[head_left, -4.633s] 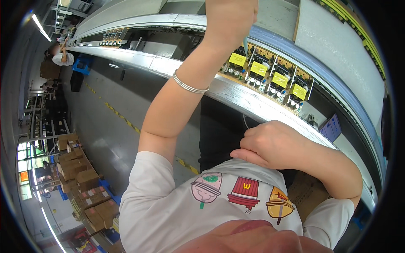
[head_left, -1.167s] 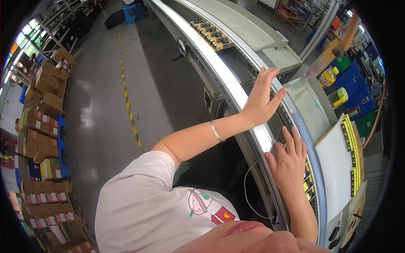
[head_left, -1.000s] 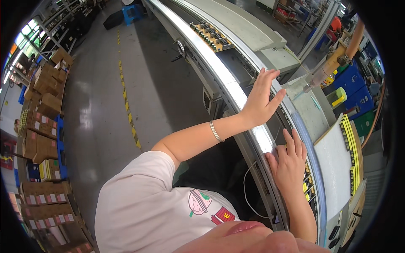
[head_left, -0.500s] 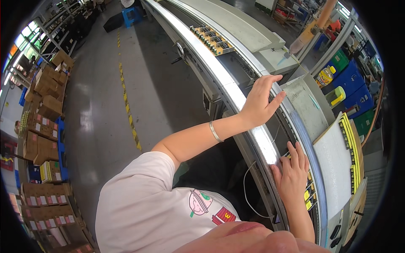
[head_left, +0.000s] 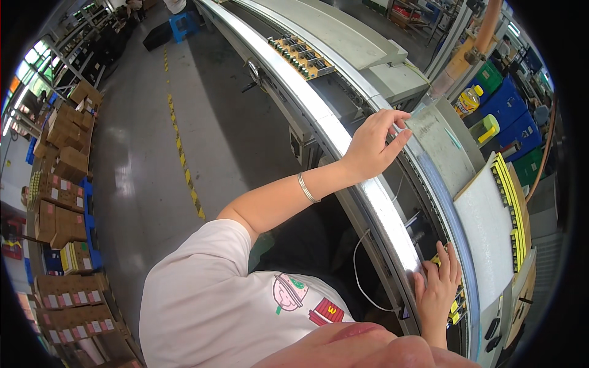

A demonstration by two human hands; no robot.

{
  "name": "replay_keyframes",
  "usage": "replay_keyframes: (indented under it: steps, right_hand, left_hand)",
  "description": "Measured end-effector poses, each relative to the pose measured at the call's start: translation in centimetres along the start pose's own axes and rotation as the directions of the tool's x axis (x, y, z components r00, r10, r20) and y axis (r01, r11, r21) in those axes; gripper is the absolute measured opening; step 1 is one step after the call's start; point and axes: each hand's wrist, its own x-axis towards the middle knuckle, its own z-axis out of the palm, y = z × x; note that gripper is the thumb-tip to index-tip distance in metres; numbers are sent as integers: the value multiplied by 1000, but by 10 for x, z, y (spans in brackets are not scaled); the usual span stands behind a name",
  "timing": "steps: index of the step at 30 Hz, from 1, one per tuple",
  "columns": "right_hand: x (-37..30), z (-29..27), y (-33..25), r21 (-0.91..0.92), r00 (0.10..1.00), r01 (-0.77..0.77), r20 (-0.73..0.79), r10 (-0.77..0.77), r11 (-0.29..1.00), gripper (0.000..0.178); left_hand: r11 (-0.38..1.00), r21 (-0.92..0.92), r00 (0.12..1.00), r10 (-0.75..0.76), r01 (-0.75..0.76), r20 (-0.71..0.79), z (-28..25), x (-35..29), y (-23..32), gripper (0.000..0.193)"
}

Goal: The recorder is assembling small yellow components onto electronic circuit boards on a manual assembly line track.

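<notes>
My left hand [head_left: 375,146], with silver bangles on its wrist, is held over the curved conveyor [head_left: 317,109]. Its thumb and fingers are apart and nothing shows between them. Nearer to me, my right hand [head_left: 438,291] lies spread across a circuit board with yellow parts [head_left: 455,306], mostly hidden under the palm. The thumb is by the inner rail and the fingertips lie over the board's far end. Farther up the line, a second circuit board [head_left: 302,57], tan with green and dark parts, sits between the rails, apart from both hands.
Past the outer rail, a grey metal tray [head_left: 445,138] and a white foam sheet [head_left: 485,230] with yellow-edged parts [head_left: 508,208] lie alongside. A yellow bottle [head_left: 468,101] and blue bins [head_left: 521,132] are beyond. Cardboard boxes [head_left: 61,218] are stacked at the left. A white cable [head_left: 358,270] hangs beneath the conveyor.
My right hand has slid toward me along the conveyor, and the yellow-part board under it has shifted the same way. My left hand has barely moved; its fingers are slightly more curled.
</notes>
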Motion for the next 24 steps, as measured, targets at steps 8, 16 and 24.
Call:
replay_keyframes:
  steps: [8,16,24]
  right_hand:
    - [-54,-3,23,-86,983,-176,28,179,981,43]
    - [-93,-8,37,-127,949,-309,19,314,942,45]
    - [-83,-3,21,-93,957,-289,-2,290,953,43]
  left_hand:
    - [1000,0,999,9,-9,51,-3,0,6,34]
    - [993,-34,992,115,-114,45,-15,-6,8,26]
    - [976,134,976,187,-172,-110,-55,5,-12,25]
